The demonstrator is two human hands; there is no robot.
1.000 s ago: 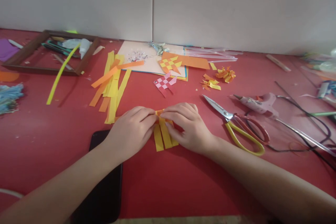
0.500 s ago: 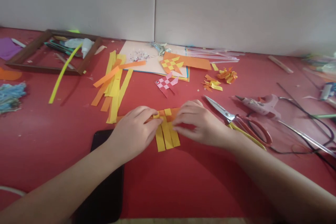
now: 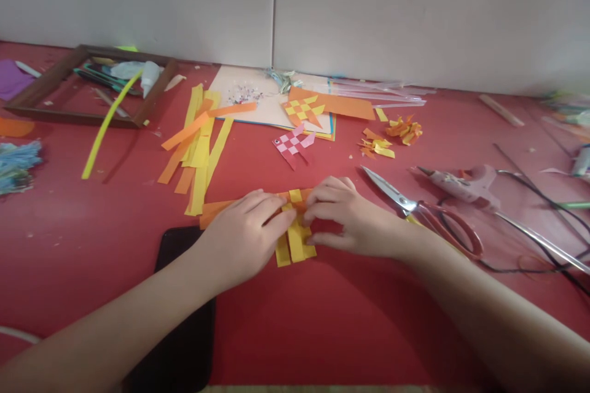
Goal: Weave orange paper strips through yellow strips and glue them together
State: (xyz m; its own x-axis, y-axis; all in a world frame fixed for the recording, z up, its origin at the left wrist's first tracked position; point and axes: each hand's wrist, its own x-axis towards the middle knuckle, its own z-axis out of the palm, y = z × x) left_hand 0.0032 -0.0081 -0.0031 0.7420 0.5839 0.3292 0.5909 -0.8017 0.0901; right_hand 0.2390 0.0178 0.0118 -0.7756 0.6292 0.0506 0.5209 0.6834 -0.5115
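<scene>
Yellow paper strips (image 3: 295, 245) lie lengthwise, interlaced with orange paper strips (image 3: 216, 210) that run crosswise under my hands. My left hand (image 3: 249, 230) rests on the weave from the left, its thumb and fingertips closed on the strips near the middle yellow one. From the right, my right hand (image 3: 341, 215) curls its fingers onto the weave's right side, gripping the strips at that edge. The fingertips partly cover the crossings. A black phone (image 3: 184, 325) lies partly beneath my left forearm.
Loose yellow and orange strips (image 3: 199, 153) lie behind left. Beyond the weave are a pink checkered paper fish (image 3: 290, 142) and an orange-yellow one (image 3: 302, 110). Scissors (image 3: 391, 189) and a glue gun (image 3: 470, 185) with its cord lie right. A wooden frame (image 3: 69, 113) is at far left.
My left hand has shifted slightly right over the weave. The middle yellow strip now stands out over its neighbours, and the right yellow strip is more covered. The view has moved a little.
</scene>
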